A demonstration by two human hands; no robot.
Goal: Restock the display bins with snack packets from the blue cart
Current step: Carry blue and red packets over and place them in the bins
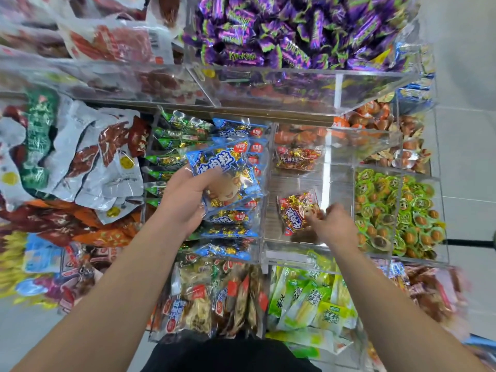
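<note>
Left hand [185, 200] grips blue packets [225, 173]; right hand [335, 226] touches a red packet [299, 210] (clear bin [335, 167]).

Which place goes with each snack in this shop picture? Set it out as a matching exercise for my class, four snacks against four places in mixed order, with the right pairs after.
Snacks
1. blue packet
2. red packets
3. purple candies
4. green cups

Places
A. heaped in the top bin
B. in the bin to the right of the right hand
C. held in the left hand
D. lying in the nearly bare clear bin

Pairs: 1-C, 2-D, 3-A, 4-B
</note>
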